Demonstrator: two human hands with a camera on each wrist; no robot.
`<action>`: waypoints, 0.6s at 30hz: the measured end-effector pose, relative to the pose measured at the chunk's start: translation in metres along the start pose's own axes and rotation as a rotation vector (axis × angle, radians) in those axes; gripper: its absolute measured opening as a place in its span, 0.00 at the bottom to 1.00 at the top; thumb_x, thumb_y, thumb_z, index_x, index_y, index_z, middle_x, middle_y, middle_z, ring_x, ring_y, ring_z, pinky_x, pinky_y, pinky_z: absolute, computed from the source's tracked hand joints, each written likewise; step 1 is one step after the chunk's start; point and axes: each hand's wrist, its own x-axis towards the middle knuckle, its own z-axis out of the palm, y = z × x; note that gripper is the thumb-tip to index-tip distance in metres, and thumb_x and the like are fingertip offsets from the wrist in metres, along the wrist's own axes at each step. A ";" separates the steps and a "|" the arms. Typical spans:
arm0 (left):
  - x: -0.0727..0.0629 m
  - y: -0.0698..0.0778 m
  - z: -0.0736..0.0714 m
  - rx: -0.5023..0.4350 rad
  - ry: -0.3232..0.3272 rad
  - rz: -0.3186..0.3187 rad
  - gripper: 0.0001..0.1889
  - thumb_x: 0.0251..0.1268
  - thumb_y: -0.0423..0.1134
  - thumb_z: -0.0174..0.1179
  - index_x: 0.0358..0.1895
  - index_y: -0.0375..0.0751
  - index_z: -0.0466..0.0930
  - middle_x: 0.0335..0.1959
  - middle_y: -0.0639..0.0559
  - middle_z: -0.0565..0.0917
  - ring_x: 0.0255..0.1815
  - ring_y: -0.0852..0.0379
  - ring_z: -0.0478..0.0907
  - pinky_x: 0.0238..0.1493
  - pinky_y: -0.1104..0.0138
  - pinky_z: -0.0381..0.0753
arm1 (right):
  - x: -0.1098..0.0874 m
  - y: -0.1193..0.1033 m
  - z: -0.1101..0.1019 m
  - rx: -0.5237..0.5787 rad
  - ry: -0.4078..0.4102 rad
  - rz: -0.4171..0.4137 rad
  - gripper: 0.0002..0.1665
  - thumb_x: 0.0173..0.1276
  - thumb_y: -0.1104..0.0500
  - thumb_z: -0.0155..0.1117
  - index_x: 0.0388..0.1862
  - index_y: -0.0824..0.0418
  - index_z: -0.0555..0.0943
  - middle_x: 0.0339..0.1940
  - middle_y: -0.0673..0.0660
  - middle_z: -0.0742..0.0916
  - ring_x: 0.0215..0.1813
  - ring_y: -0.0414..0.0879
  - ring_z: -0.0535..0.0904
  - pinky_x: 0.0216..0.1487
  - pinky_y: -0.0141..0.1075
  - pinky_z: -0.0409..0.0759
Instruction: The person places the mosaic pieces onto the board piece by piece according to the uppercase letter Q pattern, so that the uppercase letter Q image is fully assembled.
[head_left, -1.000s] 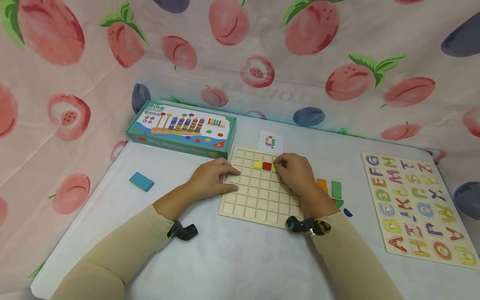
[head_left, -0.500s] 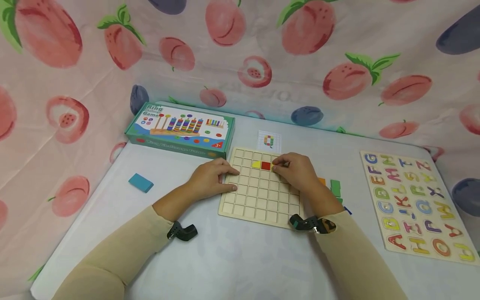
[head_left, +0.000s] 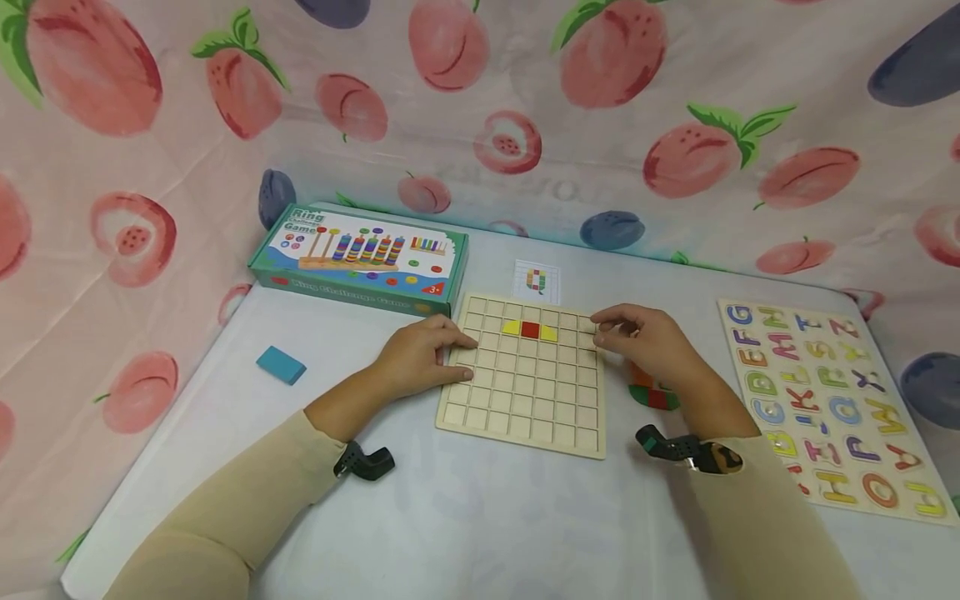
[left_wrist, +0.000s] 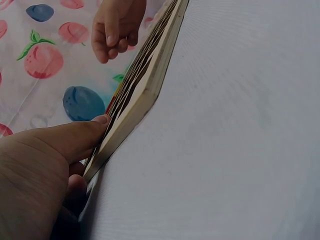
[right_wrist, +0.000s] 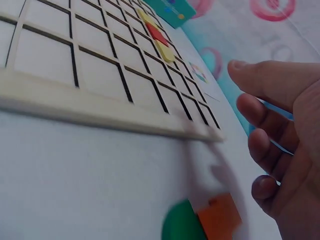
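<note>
A wooden grid board (head_left: 517, 387) lies in front of me. In one of its upper rows sit a yellow corner piece (head_left: 512, 327), a red square (head_left: 530, 330) and a second yellow corner piece (head_left: 548, 333), side by side. My left hand (head_left: 412, 358) rests on the board's left edge, thumb and forefinger on the frame. Just off the upper right edge is my right hand (head_left: 652, 346), its fingers loosely bent with nothing between them. The right wrist view shows that hand (right_wrist: 287, 130) apart from the board, above a green piece (right_wrist: 184, 222) and an orange piece (right_wrist: 220, 217).
A card with a coloured pattern (head_left: 537, 282) lies behind the board. The green game box (head_left: 360, 302) stands back left, a blue block (head_left: 281, 365) nearer. Loose red pieces (head_left: 658, 399) lie beneath my right forearm. A letter puzzle (head_left: 817, 400) is at far right.
My right hand has let go of the second yellow piece, leaving it beside the red square, and has moved right off the board. The left hand stays put.
</note>
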 end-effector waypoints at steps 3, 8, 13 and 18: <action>0.000 0.000 0.000 0.000 0.000 0.000 0.23 0.60 0.53 0.80 0.58 0.53 0.92 0.48 0.59 0.81 0.31 0.63 0.73 0.35 0.64 0.74 | -0.008 0.008 -0.010 0.000 -0.026 -0.001 0.23 0.76 0.49 0.73 0.65 0.55 0.85 0.54 0.58 0.85 0.51 0.54 0.76 0.40 0.39 0.79; 0.000 0.000 0.000 -0.005 0.000 0.000 0.23 0.60 0.53 0.80 0.58 0.53 0.91 0.48 0.59 0.81 0.31 0.63 0.73 0.35 0.64 0.75 | -0.017 0.025 -0.021 -0.022 -0.031 0.017 0.23 0.75 0.48 0.73 0.64 0.54 0.85 0.53 0.58 0.84 0.51 0.54 0.74 0.43 0.39 0.78; -0.001 -0.001 0.000 -0.011 0.002 0.008 0.23 0.60 0.53 0.80 0.58 0.53 0.91 0.48 0.59 0.81 0.31 0.63 0.73 0.35 0.64 0.75 | -0.029 0.040 -0.030 -0.028 -0.005 0.065 0.24 0.76 0.46 0.73 0.64 0.56 0.85 0.52 0.59 0.83 0.52 0.54 0.71 0.45 0.41 0.75; -0.001 -0.001 0.000 -0.013 0.007 0.015 0.23 0.60 0.52 0.81 0.58 0.52 0.91 0.47 0.59 0.81 0.31 0.63 0.73 0.35 0.64 0.74 | -0.039 0.053 -0.039 -0.047 0.027 0.106 0.25 0.76 0.45 0.72 0.64 0.57 0.84 0.53 0.59 0.83 0.53 0.53 0.71 0.46 0.39 0.74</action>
